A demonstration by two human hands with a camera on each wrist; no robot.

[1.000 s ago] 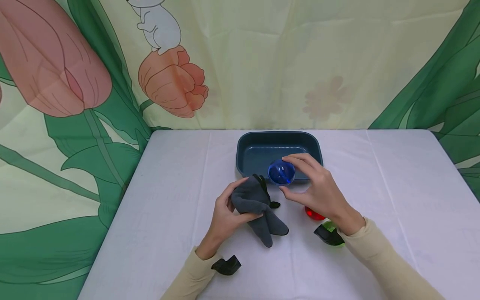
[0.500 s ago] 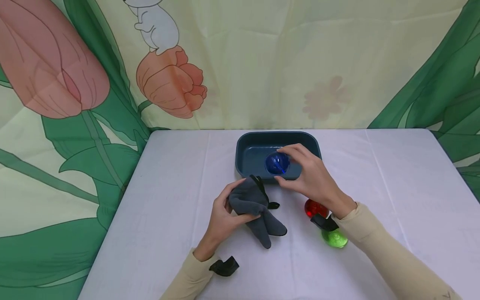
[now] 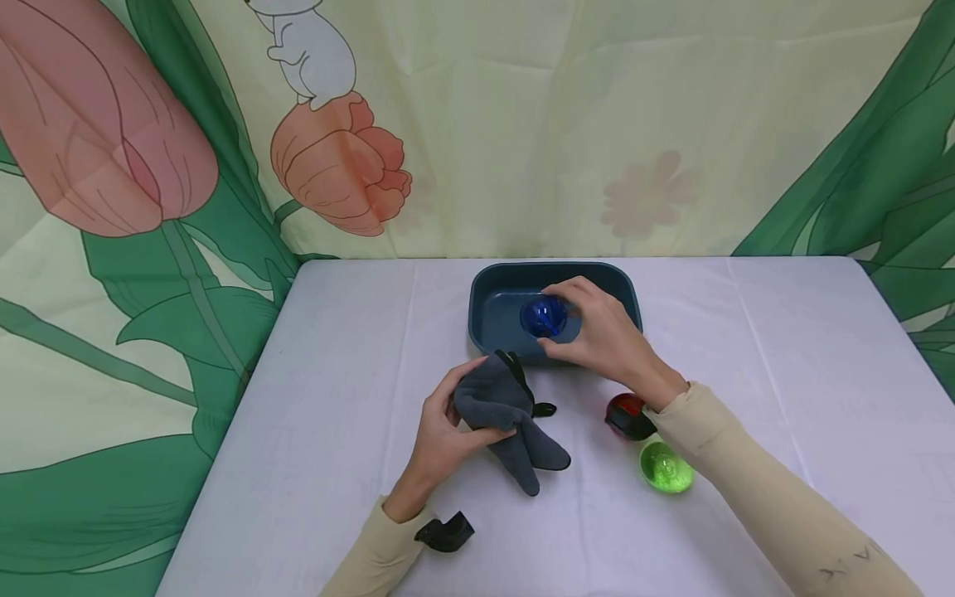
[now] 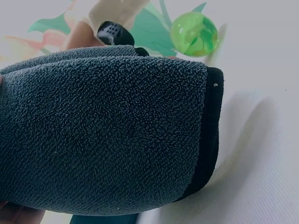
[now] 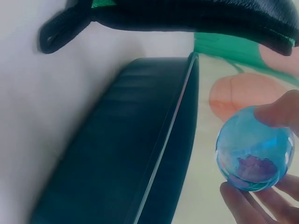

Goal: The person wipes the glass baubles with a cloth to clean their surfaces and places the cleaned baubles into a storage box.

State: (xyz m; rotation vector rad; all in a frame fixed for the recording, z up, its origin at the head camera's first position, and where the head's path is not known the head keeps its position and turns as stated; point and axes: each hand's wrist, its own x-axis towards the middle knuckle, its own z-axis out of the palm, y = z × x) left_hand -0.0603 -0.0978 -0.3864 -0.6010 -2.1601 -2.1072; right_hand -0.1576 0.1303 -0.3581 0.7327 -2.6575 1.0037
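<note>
My right hand [image 3: 608, 336] pinches a clear blue ball [image 3: 543, 317] between thumb and fingers, over the dark blue rectangular tray [image 3: 488, 311]. In the right wrist view the ball [image 5: 254, 149] is see-through and stands above the tray's rim [image 5: 163, 144]. My left hand [image 3: 440, 439] grips a folded grey cloth [image 3: 496, 402] with black edging and a hanging loop, just in front of the tray. Its terry-like surface [image 4: 112, 135] fills much of the left wrist view and hides most of that hand.
To the right of the cloth, a red ball [image 3: 622, 406] lies on the white tablecloth [image 3: 336, 431], partly covered by the black wrist camera [image 3: 634, 425]. A clear green ball [image 3: 667, 468] sits just nearer. Behind the table hangs a flower-print curtain [image 3: 507, 124].
My right hand has carried the blue ball away from me and slightly left, from the tray's near edge to over its inside. The green ball has come into full view. The left hand stays nearly still.
</note>
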